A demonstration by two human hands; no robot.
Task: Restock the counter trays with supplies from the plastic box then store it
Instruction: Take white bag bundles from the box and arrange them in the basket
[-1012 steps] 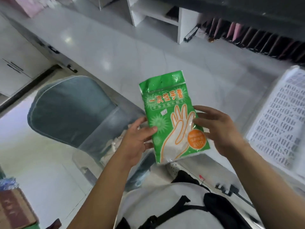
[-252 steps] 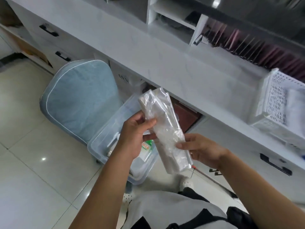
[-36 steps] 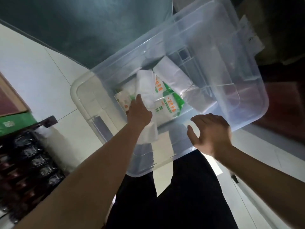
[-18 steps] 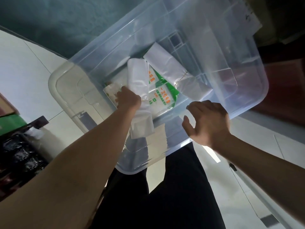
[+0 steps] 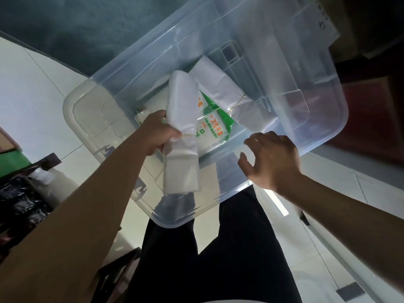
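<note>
Below, the left hand [image 5: 158, 133] grips a white bag bundle [image 5: 182, 136] over the plastic box [image 5: 323, 132]; the right hand [image 5: 272, 159] hovers, fingers loosely spread.

Pale glossy floor tiles [image 5: 32, 88] spread at left and lower right, catching a bright strip of reflected light [image 5: 276, 201]. A teal padded chair [image 5: 76, 25] fills the upper left, dim.

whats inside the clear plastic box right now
Inside the plastic box: a green glove packet, a white bag bundle lying across it, and a second white bundle gripped by the left hand. That hand and bundle cover whatever lies beneath.
</note>
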